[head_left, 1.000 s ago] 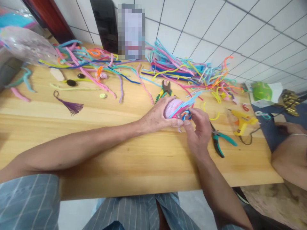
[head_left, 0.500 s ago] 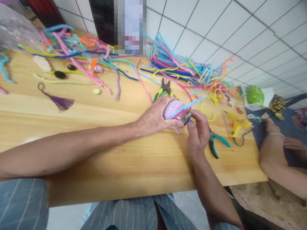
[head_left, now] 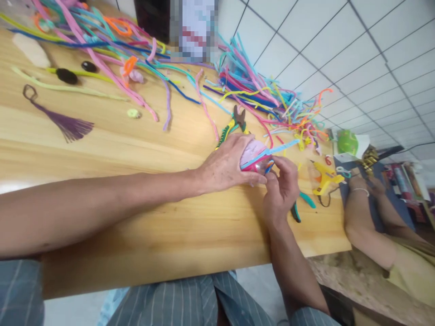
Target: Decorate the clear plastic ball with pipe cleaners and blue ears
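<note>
My left hand (head_left: 231, 160) is wrapped round a small lilac and clear ball (head_left: 252, 151), its thumb along the near side. A light blue pipe cleaner (head_left: 283, 146) and a pink one cross the ball, and the blue end sticks out to the right. At the ball's right side, my right hand (head_left: 282, 185) pinches a small blue and orange piece (head_left: 269, 165), partly hidden by the fingers. Just behind my left hand lie green and yellow pliers (head_left: 238, 120). Teal-handled pliers (head_left: 307, 199) are beside my right hand, partly covered by it.
Pipe cleaners (head_left: 251, 88) in many colours lie heaped along the back. A purple tassel (head_left: 70, 122) and black oval pieces (head_left: 67, 76) are at left. Rightward are a yellow glue gun (head_left: 326, 177) and another person's arms (head_left: 363, 217) at the table's end.
The view has shifted, showing more of the other person on the right. Both hands keep their hold at the ball, which appears slightly turned, with more of the pink strip showing.
</note>
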`<act>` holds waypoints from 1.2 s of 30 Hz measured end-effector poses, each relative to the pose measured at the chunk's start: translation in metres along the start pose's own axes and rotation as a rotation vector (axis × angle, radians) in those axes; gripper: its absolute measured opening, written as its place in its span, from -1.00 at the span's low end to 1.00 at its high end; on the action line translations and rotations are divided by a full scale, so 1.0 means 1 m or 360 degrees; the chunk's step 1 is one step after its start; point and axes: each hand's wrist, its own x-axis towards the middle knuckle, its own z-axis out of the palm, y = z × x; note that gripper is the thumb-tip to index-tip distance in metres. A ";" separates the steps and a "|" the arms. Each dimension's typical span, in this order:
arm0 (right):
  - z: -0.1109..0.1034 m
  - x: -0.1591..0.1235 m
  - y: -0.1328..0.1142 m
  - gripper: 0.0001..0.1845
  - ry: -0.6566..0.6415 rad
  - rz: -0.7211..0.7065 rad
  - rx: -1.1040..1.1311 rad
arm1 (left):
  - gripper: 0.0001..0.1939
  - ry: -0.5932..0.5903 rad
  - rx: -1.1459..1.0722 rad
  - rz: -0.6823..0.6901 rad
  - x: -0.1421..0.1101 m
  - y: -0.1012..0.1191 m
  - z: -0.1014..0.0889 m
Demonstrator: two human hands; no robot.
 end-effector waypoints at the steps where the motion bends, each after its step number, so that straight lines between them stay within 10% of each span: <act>1: -0.001 0.000 0.000 -0.68 0.0000 0.0002 -0.0027 | 0.15 -0.0011 0.0000 -0.0004 0.000 0.000 0.000; 16: -0.005 -0.004 0.007 -0.68 -0.0050 -0.0132 -0.0174 | 0.10 0.0051 0.0060 0.0142 -0.002 -0.010 0.002; 36: -0.024 -0.008 -0.004 -0.71 -0.0068 0.0595 0.0212 | -0.02 0.0079 0.0541 0.0482 -0.003 -0.015 0.001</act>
